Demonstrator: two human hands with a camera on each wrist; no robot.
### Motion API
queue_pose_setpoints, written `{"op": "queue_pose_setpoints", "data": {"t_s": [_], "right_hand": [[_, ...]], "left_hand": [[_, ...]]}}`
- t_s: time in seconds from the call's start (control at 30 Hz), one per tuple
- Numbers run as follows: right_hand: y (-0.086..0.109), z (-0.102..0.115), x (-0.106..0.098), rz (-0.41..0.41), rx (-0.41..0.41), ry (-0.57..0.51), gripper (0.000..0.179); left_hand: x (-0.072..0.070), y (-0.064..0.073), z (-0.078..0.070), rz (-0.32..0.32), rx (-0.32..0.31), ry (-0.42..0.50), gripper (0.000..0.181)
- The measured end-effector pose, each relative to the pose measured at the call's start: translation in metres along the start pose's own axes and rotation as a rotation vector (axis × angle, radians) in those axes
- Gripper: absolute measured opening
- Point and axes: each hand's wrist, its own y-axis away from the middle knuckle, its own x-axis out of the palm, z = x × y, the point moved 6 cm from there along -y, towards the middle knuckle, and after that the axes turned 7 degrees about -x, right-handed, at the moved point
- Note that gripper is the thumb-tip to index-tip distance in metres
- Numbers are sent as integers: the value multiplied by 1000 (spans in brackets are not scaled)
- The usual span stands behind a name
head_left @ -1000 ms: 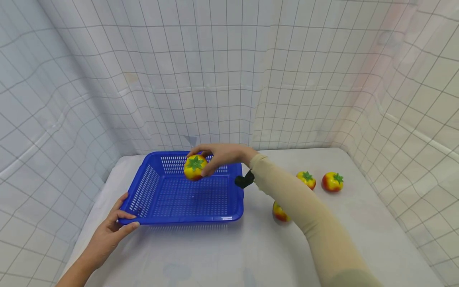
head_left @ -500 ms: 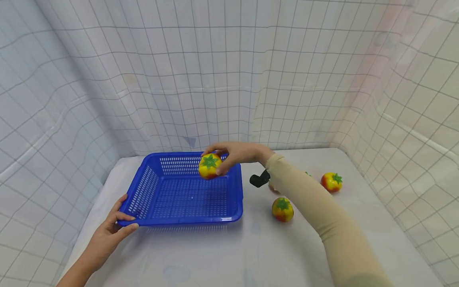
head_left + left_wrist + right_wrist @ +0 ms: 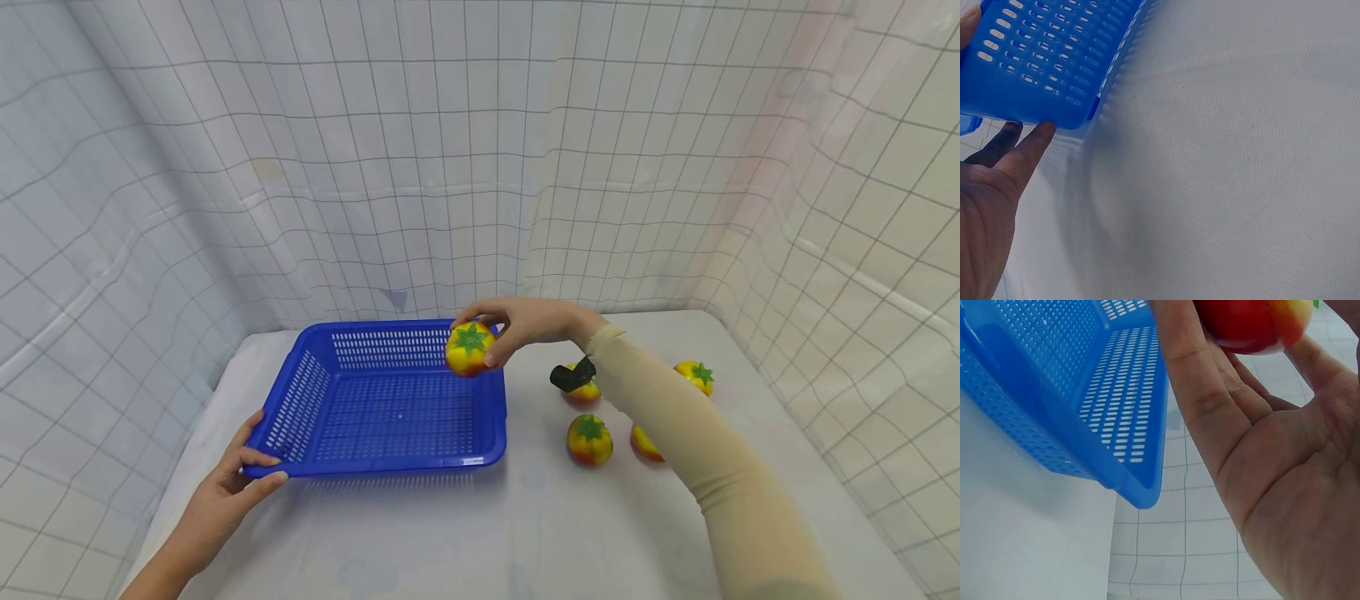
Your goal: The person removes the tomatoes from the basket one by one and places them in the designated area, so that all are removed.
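My right hand [image 3: 517,325] holds a shiny yellow-and-red tomato [image 3: 468,350] with a green star-shaped leaf top, thumb on one side and fingers on the other. It hangs over the right side of a blue plastic basket [image 3: 375,462], above the rim. In the right wrist view the tomato's red underside [image 3: 1250,325] shows between the fingers, with the basket [image 3: 1141,494] beside it. At the basket's near left corner, my left hand [image 3: 228,492] grips the rim between thumb and fingers. Its fingertips [image 3: 1044,128] meet the basket's edge in the left wrist view.
Right of the basket, several similar tomatoes lie on the white-covered table [image 3: 540,533]: one near the front [image 3: 589,442], others partly hidden behind the right sleeve [image 3: 697,442] and the black wrist camera [image 3: 573,375]. White gridded curtains [image 3: 450,167] enclose the table.
My right hand has moved rightward with the tomato, from over the basket's middle to its right edge. The left hand stays at the corner.
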Motion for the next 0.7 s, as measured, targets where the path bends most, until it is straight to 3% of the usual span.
{"op": "queue_pose_setpoints", "data": {"t_s": [0.37,0.7], "right_hand": [[30,-12,-7,31,34,37,71],[58,-27,-13,-10,126,83,79]], "left_hand": [[1,-1,1,6,5,16,25],[0,-1,2,8,-11,23,26]]}}
